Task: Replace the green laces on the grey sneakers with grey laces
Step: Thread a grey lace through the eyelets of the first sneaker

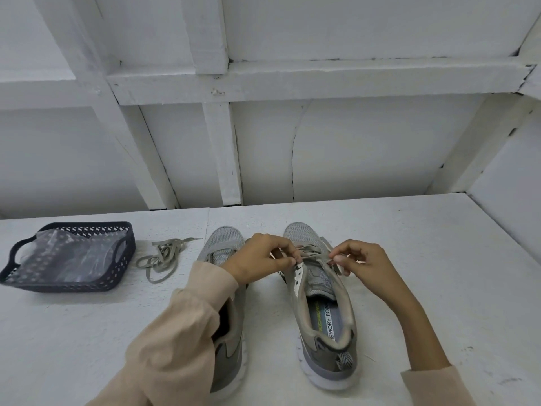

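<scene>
Two grey sneakers stand side by side on the white table, toes pointing away from me. The right sneaker carries a grey-green lace through its eyelets. My left hand pinches this lace at the shoe's left eyelet row. On the right eyelet row, my right hand pinches the other strand. My left sleeve covers much of the left sneaker, whose eyelets show no lace. A loose lace lies coiled on the table left of the shoes.
A dark plastic basket holding a clear plastic bag stands at the far left. A white wall with beams rises behind the table. The table's right edge runs diagonally at the far right.
</scene>
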Tool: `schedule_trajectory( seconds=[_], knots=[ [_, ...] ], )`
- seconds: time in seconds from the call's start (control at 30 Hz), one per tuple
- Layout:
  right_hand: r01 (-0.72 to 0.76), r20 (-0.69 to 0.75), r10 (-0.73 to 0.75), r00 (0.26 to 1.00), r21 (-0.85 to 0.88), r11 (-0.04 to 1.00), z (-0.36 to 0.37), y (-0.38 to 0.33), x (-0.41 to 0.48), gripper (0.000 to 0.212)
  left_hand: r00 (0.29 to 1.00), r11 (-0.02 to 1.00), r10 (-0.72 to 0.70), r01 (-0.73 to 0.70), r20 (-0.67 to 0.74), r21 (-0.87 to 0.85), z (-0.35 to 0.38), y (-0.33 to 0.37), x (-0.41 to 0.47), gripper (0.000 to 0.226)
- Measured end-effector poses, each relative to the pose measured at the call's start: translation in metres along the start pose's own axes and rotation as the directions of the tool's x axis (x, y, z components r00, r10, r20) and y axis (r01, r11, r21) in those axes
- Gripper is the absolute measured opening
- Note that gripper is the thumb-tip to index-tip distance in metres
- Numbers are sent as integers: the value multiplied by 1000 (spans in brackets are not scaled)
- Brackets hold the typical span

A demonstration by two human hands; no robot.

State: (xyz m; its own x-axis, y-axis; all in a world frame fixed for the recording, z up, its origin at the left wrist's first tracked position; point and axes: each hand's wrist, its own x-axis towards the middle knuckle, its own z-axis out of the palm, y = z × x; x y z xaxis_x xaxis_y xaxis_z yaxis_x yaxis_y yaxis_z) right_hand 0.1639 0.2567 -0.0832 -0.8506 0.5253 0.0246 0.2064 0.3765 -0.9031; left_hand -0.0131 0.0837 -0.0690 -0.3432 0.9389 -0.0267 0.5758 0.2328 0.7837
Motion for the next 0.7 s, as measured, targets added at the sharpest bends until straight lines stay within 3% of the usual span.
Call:
schedule_trajectory(
  seconds=[0.43,0.7],
  knots=[
    [-7,-1,6,1000,-52,999,14,-3,1,25,999,991,-1,7,-41,134,-2,1,-4,14],
    [-8,64,13,998,-80,997,18,-20,7,7,997,992,-65,69,-39,104,-2,9,-4,12]
  ],
)
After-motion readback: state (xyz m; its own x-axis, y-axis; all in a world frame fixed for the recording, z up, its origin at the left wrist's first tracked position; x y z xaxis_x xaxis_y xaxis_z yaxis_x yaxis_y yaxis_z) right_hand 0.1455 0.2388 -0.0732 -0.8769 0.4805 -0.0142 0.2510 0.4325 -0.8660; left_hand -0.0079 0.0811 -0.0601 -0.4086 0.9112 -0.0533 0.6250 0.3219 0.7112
